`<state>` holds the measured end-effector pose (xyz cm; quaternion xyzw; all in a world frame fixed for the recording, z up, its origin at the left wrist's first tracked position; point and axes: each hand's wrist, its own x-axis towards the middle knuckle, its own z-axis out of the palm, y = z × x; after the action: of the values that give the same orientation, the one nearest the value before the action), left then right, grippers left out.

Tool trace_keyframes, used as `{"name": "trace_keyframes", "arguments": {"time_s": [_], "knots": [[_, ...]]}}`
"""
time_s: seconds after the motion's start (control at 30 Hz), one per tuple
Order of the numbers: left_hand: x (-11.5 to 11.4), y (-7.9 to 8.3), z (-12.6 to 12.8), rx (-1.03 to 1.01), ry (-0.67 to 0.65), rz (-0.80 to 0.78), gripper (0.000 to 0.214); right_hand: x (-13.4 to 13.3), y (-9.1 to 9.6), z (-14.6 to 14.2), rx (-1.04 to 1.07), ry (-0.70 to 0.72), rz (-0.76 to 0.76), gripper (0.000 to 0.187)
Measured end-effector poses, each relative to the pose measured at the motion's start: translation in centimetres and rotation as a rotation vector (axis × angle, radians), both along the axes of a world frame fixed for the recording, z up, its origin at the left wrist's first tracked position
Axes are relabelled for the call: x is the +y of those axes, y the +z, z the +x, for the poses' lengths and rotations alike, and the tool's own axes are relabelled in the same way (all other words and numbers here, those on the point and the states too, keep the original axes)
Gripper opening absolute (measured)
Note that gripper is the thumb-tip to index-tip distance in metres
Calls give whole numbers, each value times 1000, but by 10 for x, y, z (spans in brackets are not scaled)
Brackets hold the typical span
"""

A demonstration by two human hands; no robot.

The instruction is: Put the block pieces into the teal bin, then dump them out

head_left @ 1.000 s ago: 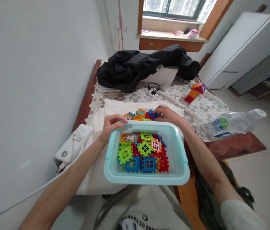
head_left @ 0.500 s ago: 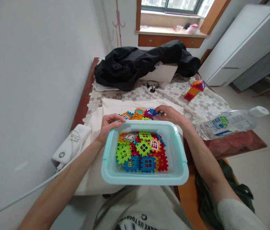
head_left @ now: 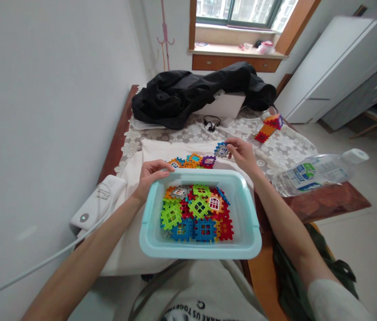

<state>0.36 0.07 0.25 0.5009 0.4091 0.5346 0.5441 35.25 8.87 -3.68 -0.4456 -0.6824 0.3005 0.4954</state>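
A light-blue plastic basin (head_left: pixel 252 223) stands close to my body, holding several interlocking building tiles (head_left: pixel 199 207) in green, blue, red and orange. My left hand (head_left: pixel 151 176) grips the basin's far left rim, its fingers closed over the edge. Beyond the basin, my right hand (head_left: pixel 242 154) pinches a blue and grey window building tile (head_left: pixel 221 150), raised over the white cloth. More loose tiles (head_left: pixel 193 160) lie in a heap behind the basin's far rim, partly hidden by it. A purple-edged tile sits at the heap's right end.
A clear plastic bottle (head_left: pixel 312 173) lies to the right. Farther back are an orange-and-red tile structure (head_left: pixel 268 128), black earphones (head_left: pixel 211 123) and a black jacket (head_left: pixel 195 93). A white power bank-like device (head_left: pixel 100 198) with a cable is at left, beside the wall.
My right hand has lifted the blue and grey tile away from the heap, upward and slightly right. My left hand stays on the basin rim.
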Motion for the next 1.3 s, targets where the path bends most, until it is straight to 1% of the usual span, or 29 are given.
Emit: {"name": "trace_keyframes", "arguments": {"time_s": [0.1, 0.17, 0.23, 0.3, 0.33, 0.37, 0.43, 0.5, 0.53, 0.6, 0.63, 0.67, 0.73, 0.8, 0.87, 0.97, 1.03, 1.17, 1.3], "knots": [[1, 0, -1, 19, 3, 25, 12, -11, 14, -16, 328, 64, -39, 45], [1, 0, -1, 26, 0, 28, 13, -22, 25, -27, 430, 128, -63, 47], [1, 0, -2, 31, -11, 26, 13, -33, 35, -33, 390, 264, -109, 51], [0, 0, -2, 30, -23, 23, 14, -39, 41, -33, 281, 428, -150, 55], [0, -1, -2, 28, -24, 21, 13, -40, 43, -30, 239, 488, -161, 57], [1, -1, -2, 25, -24, 20, 13, -38, 43, -26, 219, 516, -162, 61], [1, -2, -3, 15, -21, 17, 12, -32, 38, -17, 231, 487, -159, 67], [1, -3, -3, 11, -25, 16, 13, -24, 29, -11, 210, 403, -159, 67], [1, -3, -3, 14, -27, 17, 12, -21, 24, -10, 158, 358, -156, 64], [1, -3, -4, 26, -23, 23, 12, -18, 15, -12, -22, 302, -128, 50], [1, -3, -4, 32, -19, 23, 12, -19, 13, -15, -132, 309, -103, 43], [1, -3, -4, 37, -14, 22, 12, -21, 11, -18, -240, 338, -74, 41], [1, -2, -4, 46, -7, 22, 12, -27, 11, -25, -417, 427, -10, 47], [1, -1, -3, 58, -2, 29, 12, -32, 14, -30, -527, 485, 42, 47], [1, -1, -3, 69, 4, 36, 11, -35, 17, -34, -566, 491, 69, 40], [1, 0, -2, 73, 8, 39, 12, -34, 19, -35, -571, 498, 66, 28], [0, 1, -2, 76, 5, 38, 12, -32, 18, -34, -577, 493, 54, 28], [-1, 2, -2, 72, 2, 29, 12, -31, 15, -32, -586, 472, 62, 39], [-1, 3, -1, 76, 0, 25, 13, -32, 14, -33, -548, 521, 58, 32]]}}
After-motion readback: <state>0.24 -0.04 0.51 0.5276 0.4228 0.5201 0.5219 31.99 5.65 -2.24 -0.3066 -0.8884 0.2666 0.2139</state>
